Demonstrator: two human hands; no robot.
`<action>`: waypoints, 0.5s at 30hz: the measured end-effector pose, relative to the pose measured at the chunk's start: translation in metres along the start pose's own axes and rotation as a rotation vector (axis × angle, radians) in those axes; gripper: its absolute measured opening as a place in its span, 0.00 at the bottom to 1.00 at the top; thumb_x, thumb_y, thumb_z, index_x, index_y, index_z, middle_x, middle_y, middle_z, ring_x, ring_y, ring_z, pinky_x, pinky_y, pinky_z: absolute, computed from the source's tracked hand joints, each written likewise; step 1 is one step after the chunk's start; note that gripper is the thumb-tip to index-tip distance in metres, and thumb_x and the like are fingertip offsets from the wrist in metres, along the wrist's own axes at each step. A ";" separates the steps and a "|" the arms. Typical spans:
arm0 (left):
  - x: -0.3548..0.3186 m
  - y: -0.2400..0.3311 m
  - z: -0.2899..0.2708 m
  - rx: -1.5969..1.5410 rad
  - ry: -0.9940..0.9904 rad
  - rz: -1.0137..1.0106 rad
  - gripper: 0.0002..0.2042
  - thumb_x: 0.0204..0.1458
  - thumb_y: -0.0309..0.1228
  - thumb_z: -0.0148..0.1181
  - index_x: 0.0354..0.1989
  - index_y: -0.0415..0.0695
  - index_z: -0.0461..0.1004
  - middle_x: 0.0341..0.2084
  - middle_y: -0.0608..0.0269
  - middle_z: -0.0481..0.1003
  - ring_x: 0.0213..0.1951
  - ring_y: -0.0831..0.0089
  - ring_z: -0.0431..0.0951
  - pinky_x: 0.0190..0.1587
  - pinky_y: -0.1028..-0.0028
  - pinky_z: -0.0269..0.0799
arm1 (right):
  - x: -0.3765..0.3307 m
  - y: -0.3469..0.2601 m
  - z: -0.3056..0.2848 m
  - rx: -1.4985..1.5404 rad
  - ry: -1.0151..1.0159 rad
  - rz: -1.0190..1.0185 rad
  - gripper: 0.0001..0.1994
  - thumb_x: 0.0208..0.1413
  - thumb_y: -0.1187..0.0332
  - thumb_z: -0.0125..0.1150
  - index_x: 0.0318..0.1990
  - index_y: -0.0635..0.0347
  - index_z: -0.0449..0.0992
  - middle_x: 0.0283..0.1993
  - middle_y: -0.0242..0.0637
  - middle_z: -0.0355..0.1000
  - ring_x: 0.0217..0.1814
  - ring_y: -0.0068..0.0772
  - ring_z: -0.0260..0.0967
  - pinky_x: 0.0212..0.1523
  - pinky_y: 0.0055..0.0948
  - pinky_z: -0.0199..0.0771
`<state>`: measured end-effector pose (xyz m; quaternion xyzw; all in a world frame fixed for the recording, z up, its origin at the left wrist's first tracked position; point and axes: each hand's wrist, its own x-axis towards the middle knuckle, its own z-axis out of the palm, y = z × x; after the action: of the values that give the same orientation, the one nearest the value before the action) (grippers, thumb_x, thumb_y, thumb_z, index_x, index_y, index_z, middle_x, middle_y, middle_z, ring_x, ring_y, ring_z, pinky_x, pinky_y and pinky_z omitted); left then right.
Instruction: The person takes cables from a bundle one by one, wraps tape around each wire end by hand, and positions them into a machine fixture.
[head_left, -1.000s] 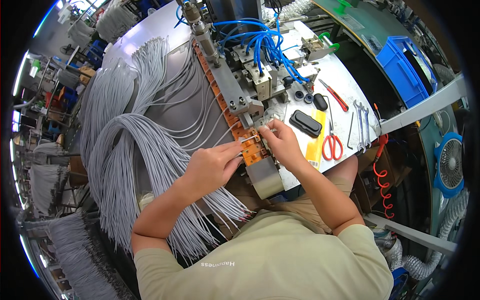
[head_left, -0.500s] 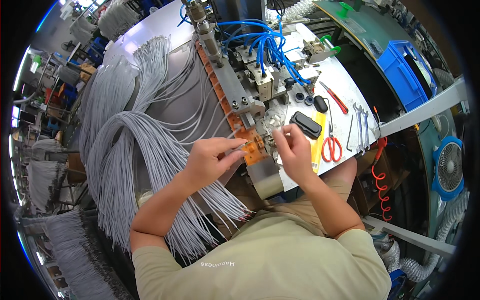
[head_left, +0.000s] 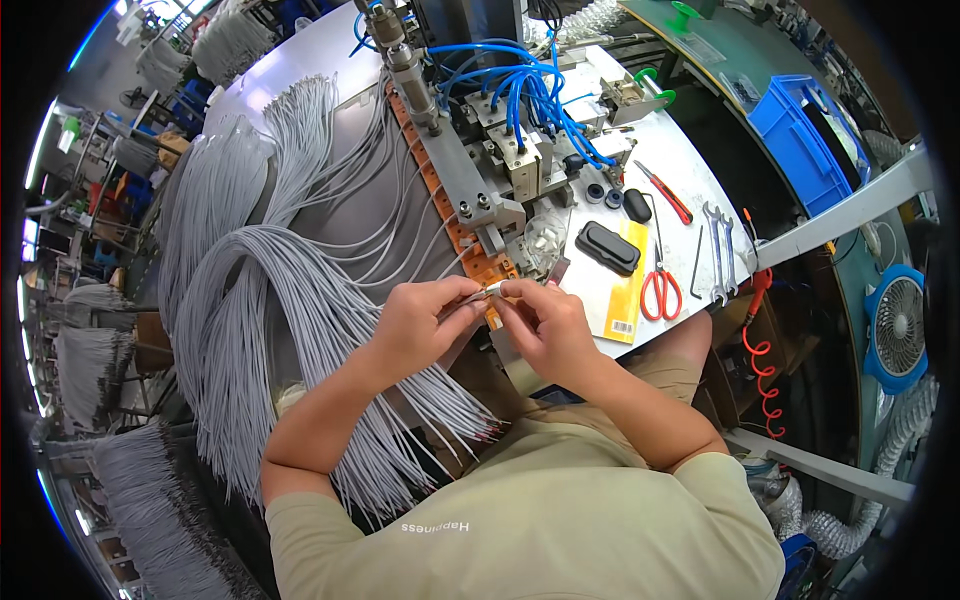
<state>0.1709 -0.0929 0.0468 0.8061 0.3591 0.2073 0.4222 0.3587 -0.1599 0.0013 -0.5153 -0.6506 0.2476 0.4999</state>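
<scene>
A thin grey wire is pinched between both hands at the near edge of the table, just in front of the orange slotted strip that runs along the machine. The left hand has its thumb and forefinger closed on the wire from the left, and the right hand has its fingertips closed on the wire's end from the right, so the two hands nearly meet over it. Whether the end carries a small fitting is too small to tell.

The wire leads left into a large bundle of grey wires that drapes over the table's near edge and hangs past the person's left arm. Several wires already lie fanned across the table to the orange strip, seated in its slots further away. By my judgement the loading is only partly done: some slots are filled, and the hanging bundle is still large, so most wires remain to be placed.

Beyond the strip stands a metal fixture fed by blue air hoses. To the right on the table lie a black oblong case on a yellow card, red-handled scissors, wrenches and a red-handled cutter. Far right sits a blue bin.
</scene>
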 end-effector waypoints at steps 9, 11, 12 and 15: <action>0.000 0.000 0.001 0.023 0.032 0.046 0.07 0.54 0.21 0.62 0.40 0.34 0.77 0.27 0.62 0.80 0.27 0.81 0.77 0.34 0.79 0.74 | 0.002 -0.001 -0.001 0.053 -0.026 0.023 0.05 0.59 0.75 0.63 0.40 0.66 0.75 0.18 0.33 0.71 0.14 0.20 0.65 0.19 0.21 0.61; 0.001 0.000 0.001 0.046 0.025 0.059 0.06 0.54 0.21 0.61 0.40 0.34 0.77 0.27 0.62 0.80 0.27 0.81 0.77 0.34 0.79 0.74 | 0.002 -0.001 -0.002 0.074 -0.029 0.056 0.05 0.59 0.75 0.62 0.40 0.66 0.74 0.18 0.33 0.71 0.14 0.20 0.65 0.19 0.21 0.61; 0.000 0.001 0.000 -0.001 -0.004 0.024 0.06 0.55 0.21 0.61 0.40 0.34 0.77 0.27 0.62 0.80 0.28 0.81 0.77 0.34 0.79 0.74 | 0.003 -0.002 -0.004 0.135 -0.065 0.115 0.05 0.59 0.75 0.62 0.40 0.66 0.74 0.19 0.34 0.71 0.16 0.21 0.66 0.20 0.22 0.62; 0.001 0.001 -0.002 -0.094 -0.065 -0.045 0.06 0.56 0.21 0.59 0.41 0.34 0.76 0.27 0.61 0.79 0.29 0.81 0.77 0.35 0.79 0.74 | 0.006 -0.002 -0.009 0.259 -0.134 0.234 0.05 0.59 0.74 0.62 0.39 0.65 0.74 0.20 0.34 0.70 0.19 0.23 0.67 0.22 0.24 0.64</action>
<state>0.1706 -0.0920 0.0489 0.7835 0.3528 0.1881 0.4756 0.3662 -0.1569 0.0083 -0.5011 -0.5809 0.4194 0.4853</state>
